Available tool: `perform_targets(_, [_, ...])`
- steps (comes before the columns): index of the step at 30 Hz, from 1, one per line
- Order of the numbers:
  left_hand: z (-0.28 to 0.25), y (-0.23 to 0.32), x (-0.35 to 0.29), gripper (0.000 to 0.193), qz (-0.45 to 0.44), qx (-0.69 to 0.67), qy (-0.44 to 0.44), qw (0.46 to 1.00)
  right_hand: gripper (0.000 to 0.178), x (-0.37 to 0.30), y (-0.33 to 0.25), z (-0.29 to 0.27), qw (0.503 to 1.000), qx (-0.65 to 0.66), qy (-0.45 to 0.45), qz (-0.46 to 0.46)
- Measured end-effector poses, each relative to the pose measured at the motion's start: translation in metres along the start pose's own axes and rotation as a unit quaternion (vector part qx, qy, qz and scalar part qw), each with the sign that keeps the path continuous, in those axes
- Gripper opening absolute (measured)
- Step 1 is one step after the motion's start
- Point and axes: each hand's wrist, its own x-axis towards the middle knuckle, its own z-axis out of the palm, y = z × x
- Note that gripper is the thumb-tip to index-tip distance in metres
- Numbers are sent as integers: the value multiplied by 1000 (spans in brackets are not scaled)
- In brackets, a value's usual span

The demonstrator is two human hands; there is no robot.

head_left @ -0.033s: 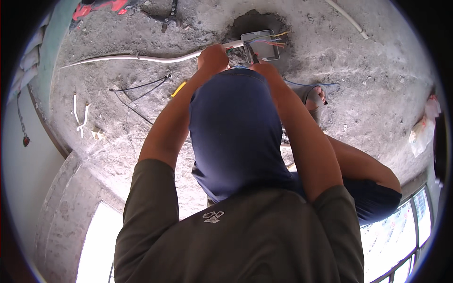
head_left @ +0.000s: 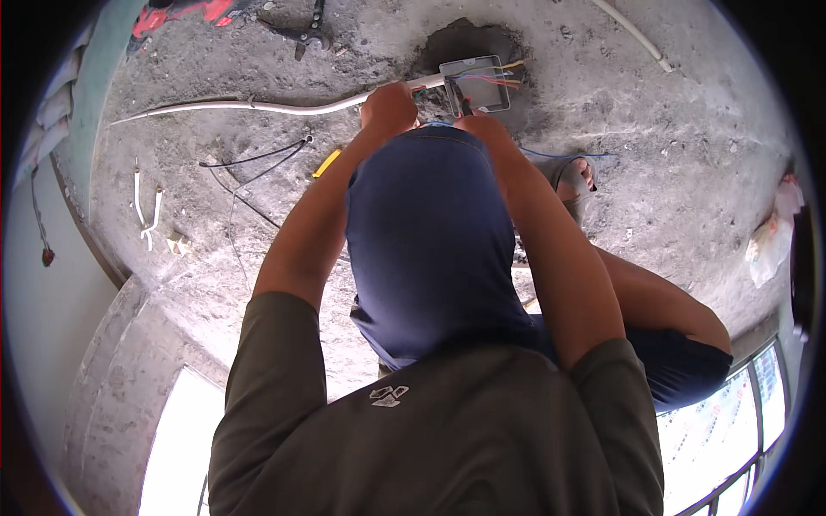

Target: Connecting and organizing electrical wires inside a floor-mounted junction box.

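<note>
My left hand is closed beside the white conduit; my knee hides its fingers in part, so what it grips cannot be made out. Just right of it, my right hand is closed round a slim tool with a dark and red handle, perhaps pliers. The tool's tip reaches over the near left edge of a grey rectangular junction box. The conduit runs up to the box's left side. Several coloured wires, yellow, blue and red, fan out across the box. Blue wire shows between my hands.
Behind the box is a dark hollow in the rough concrete. At far left lie a black tool and a red tool. A yellow object, black cable and short white pipes lie left; a plastic bag sits far right.
</note>
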Motion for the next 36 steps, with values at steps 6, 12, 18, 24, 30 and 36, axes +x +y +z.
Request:
perform_targets(6, [3,0,-7,23,-21,-25,1,999,22,-16,-14,8,994,74,64,48])
perform_targets(12, [15,-2,-2,26,-13,-70,75,995,24,3,0,4,985,152,63,47])
perform_targets(18, [14,-9,1,29,7,-18,1,1000,5,-7,-6,6,983,157,31,95])
perform_targets(24, [10,15,-7,25,-46,-43,7,998,23,-11,-1,-1,997,65,45,24])
perform_targets(30, [17,10,-10,31,-51,-64,50,995,10,-37,-8,-68,986,161,22,41])
perform_targets(36, [22,-20,8,32,-22,-50,14,998,9,-58,-18,-21,983,142,-15,112])
